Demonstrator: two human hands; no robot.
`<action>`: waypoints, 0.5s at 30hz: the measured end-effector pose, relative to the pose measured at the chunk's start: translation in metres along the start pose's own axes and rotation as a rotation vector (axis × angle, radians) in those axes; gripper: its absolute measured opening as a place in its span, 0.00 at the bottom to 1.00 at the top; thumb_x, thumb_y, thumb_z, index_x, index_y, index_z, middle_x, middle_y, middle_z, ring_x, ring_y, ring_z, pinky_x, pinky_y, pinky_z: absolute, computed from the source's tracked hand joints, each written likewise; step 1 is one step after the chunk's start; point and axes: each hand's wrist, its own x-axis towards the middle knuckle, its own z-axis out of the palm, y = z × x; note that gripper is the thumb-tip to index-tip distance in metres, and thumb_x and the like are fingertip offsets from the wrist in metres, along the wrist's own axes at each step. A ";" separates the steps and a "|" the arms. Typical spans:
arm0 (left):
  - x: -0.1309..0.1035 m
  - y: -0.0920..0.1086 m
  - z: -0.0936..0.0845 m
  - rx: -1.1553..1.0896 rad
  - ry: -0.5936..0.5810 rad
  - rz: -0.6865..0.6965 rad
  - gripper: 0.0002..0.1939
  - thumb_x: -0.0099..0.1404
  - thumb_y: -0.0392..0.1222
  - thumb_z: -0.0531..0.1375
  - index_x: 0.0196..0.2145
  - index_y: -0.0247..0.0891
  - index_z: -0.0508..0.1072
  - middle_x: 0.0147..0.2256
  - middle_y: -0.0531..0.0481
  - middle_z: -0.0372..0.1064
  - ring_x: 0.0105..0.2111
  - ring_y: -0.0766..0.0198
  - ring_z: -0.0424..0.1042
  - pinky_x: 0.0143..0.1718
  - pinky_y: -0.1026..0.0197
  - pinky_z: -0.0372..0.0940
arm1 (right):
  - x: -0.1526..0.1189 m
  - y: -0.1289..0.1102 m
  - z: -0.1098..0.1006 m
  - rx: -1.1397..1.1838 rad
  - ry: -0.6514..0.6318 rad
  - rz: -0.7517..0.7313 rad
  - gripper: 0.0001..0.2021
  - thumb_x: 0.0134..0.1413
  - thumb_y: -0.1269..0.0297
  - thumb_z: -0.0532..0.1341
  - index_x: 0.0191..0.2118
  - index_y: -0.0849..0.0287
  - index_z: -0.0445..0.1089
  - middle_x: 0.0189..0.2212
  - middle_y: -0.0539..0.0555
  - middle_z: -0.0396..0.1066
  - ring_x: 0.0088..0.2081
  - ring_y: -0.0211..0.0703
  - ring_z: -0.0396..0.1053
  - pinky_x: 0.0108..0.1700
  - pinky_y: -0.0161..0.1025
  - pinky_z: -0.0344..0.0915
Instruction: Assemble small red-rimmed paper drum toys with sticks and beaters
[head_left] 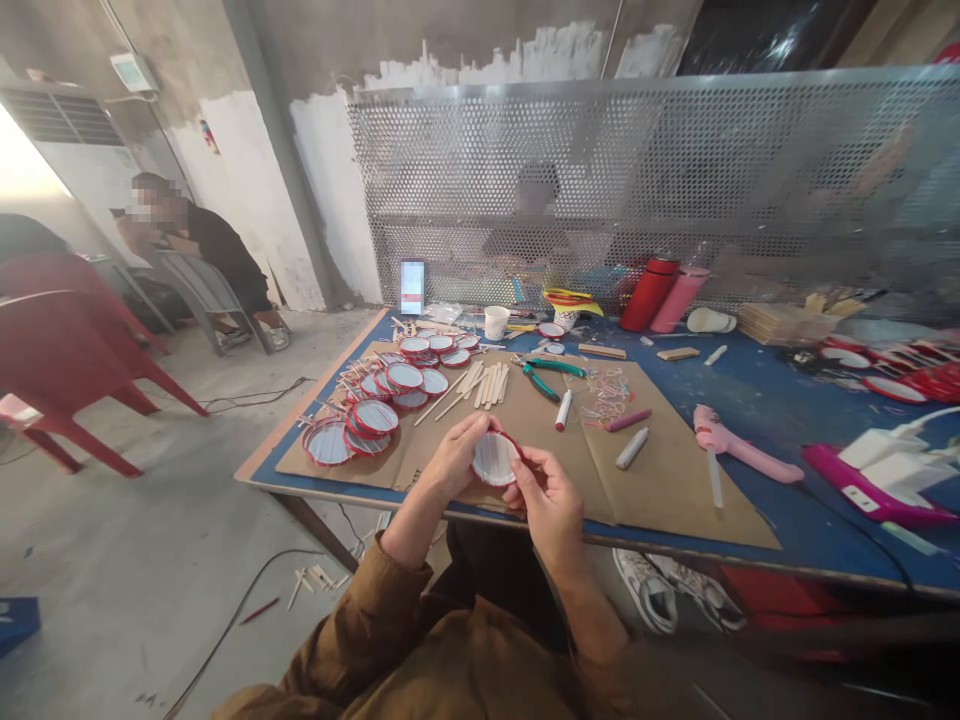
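Observation:
Between my two hands is a round, pale disc with a red rim [496, 458], held just above the front of the cardboard sheet [600, 480]. My left hand [456, 455] grips its left edge, thumb on top. On the right edge, my right hand [546, 486] pinches it between thumb and fingers. Similar red-rimmed discs [375, 417] lie in an overlapping pile to the left, several with wooden sticks. Flat wooden sticks [491, 384] lie just beyond my hands. Green-handled pliers [541, 381], a white marker-like tube [564, 410] and loose coloured bands [606, 393] are farther right.
On the right lie a pink glue gun [742, 450] and a magenta power strip [862, 485] with plugs. A red bottle [649, 294], paper cup [496, 322] and phone [412, 287] stand near the perforated metal screen [465, 180]. A person [217, 245] sits at far left.

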 end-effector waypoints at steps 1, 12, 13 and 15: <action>0.000 0.001 0.000 -0.003 -0.004 -0.002 0.22 0.52 0.58 0.61 0.29 0.35 0.65 0.22 0.54 0.63 0.20 0.71 0.62 0.22 0.68 0.55 | 0.000 0.000 0.000 0.001 -0.001 -0.001 0.16 0.54 0.51 0.59 0.39 0.60 0.67 0.20 0.48 0.69 0.17 0.35 0.68 0.20 0.31 0.67; 0.000 0.003 0.002 -0.020 -0.008 -0.019 0.20 0.52 0.55 0.62 0.28 0.34 0.65 0.21 0.54 0.62 0.20 0.71 0.60 0.22 0.67 0.53 | -0.001 0.000 -0.001 -0.001 -0.011 -0.022 0.15 0.54 0.53 0.59 0.39 0.60 0.67 0.22 0.49 0.71 0.18 0.34 0.67 0.20 0.31 0.67; 0.000 0.002 0.001 -0.022 -0.010 -0.017 0.20 0.52 0.55 0.62 0.28 0.35 0.65 0.21 0.55 0.62 0.20 0.71 0.60 0.22 0.67 0.53 | -0.001 0.000 -0.001 -0.003 -0.010 -0.025 0.14 0.54 0.53 0.59 0.39 0.60 0.68 0.23 0.49 0.71 0.18 0.34 0.67 0.21 0.31 0.67; 0.000 0.002 0.001 -0.027 -0.015 -0.008 0.19 0.52 0.55 0.62 0.27 0.35 0.64 0.21 0.55 0.62 0.20 0.72 0.60 0.22 0.67 0.53 | -0.001 0.000 -0.001 -0.003 -0.008 -0.029 0.14 0.54 0.54 0.59 0.39 0.60 0.68 0.23 0.49 0.71 0.18 0.34 0.67 0.21 0.30 0.67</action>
